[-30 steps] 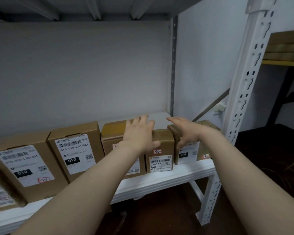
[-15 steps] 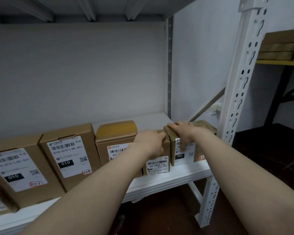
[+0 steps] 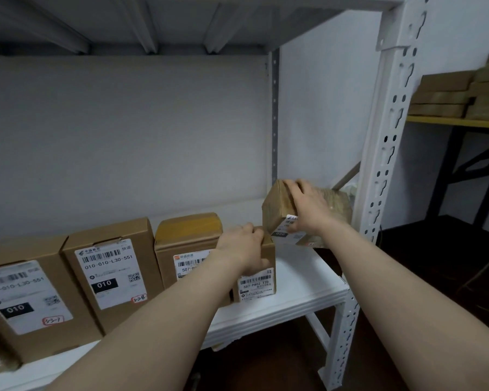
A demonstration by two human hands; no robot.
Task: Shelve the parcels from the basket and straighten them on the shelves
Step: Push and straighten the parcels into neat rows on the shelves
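Lifted and tilted in right grip (image 3: 308,210): end box (image 3: 274,210). Small box (image 3: 256,283) held by left grip (image 3: 243,249). Likely straightening; next, set down straight beside small box.

Behind it all, a plain grey back wall (image 3: 124,136) meets a paler side wall (image 3: 322,108) at the corner. Low on that side wall, a slanted brown strip (image 3: 347,176) runs up to the right, a small pale fitting (image 3: 350,190) just beside it, too blurred to make out. Over on the far right, flat cardboard packs (image 3: 441,100) sit stacked on a yellow board (image 3: 458,121), carried by a black frame (image 3: 449,170). Below, the dark floor (image 3: 435,263), dim, with faint thin streaks across it.
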